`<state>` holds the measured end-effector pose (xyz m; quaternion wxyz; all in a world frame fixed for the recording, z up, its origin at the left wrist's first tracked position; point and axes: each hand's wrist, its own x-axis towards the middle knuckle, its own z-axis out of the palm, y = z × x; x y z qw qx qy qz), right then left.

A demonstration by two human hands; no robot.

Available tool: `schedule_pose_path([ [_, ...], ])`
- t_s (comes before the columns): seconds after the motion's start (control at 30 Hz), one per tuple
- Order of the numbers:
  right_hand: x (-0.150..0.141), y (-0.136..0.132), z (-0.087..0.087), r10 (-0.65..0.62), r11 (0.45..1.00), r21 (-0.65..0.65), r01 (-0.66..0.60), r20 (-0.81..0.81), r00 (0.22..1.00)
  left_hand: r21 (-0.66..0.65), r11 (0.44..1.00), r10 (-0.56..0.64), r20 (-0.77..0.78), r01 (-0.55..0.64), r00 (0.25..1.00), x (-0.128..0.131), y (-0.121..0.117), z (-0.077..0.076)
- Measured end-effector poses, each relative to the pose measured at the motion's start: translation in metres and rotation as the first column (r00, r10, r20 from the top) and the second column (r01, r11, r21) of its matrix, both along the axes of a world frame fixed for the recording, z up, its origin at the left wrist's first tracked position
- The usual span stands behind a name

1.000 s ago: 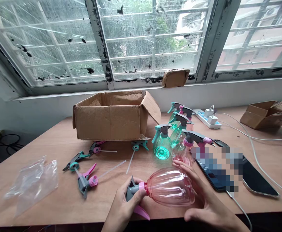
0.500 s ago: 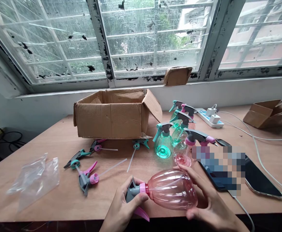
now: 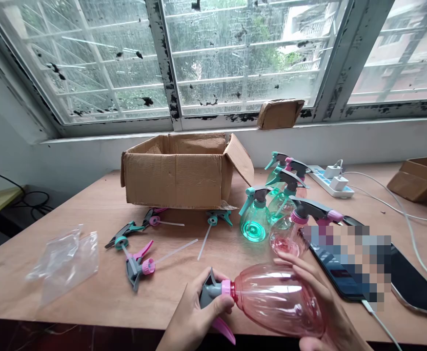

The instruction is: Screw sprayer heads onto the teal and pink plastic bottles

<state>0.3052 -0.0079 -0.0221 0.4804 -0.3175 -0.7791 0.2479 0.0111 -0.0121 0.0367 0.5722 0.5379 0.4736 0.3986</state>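
Two bare hands share one sprayer, which lies on its side between them, low over the near edge of the table (image 3: 99, 307). The left hand (image 3: 194, 312) is closed around a grey spray head (image 3: 209, 291), its thumb reaching toward the pink collar (image 3: 226, 288); the pink trigger (image 3: 225, 330) pokes out below that thumb. The right hand (image 3: 335, 317) is spread in a wide curve about the base of the clear pink bottle (image 3: 275, 297), fingers along the far side and thumb at the near side. The bottle's neck meets the collar just right of the left thumb

Left of the left hand lies a loose grey-and-pink sprayer top (image 3: 134, 273), its thin tube angled back toward that hand; farther left are plastic bags (image 3: 76, 258). Beyond the left hand stands a cardboard box (image 3: 172, 180). Just beyond the right hand's fingertips stands a pink-collared bottle (image 3: 284, 239), with a green bottle (image 3: 254, 226) to its left. To the right of the right hand lies a dark phone (image 3: 334, 273), partly blurred out
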Motion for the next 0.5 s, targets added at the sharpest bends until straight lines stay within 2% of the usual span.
schedule_pose_path([
  [0.1, 0.000, 0.000, -0.005, -0.003, 0.999, 0.033, 0.003, -0.004, 1.000, 0.003, 1.000, 0.019, -0.007, -0.019, 1.000, -0.001, -0.002, 0.001],
  [0.23, -0.003, -0.001, -0.012, -0.041, 0.999, -0.001, 0.041, -0.030, 0.999, 0.000, 0.998, 0.055, -0.022, -0.055, 0.998, -0.002, -0.004, 0.004],
  [0.33, -0.007, -0.003, -0.014, -0.099, 0.991, -0.092, 0.093, -0.060, 0.993, -0.007, 0.997, 0.075, -0.053, -0.075, 0.996, -0.002, -0.005, 0.004],
  [0.5, -0.015, -0.008, -0.011, -0.183, 0.945, -0.286, 0.160, -0.057, 0.981, -0.002, 0.998, 0.058, -0.123, -0.059, 0.991, -0.002, -0.006, 0.004],
])
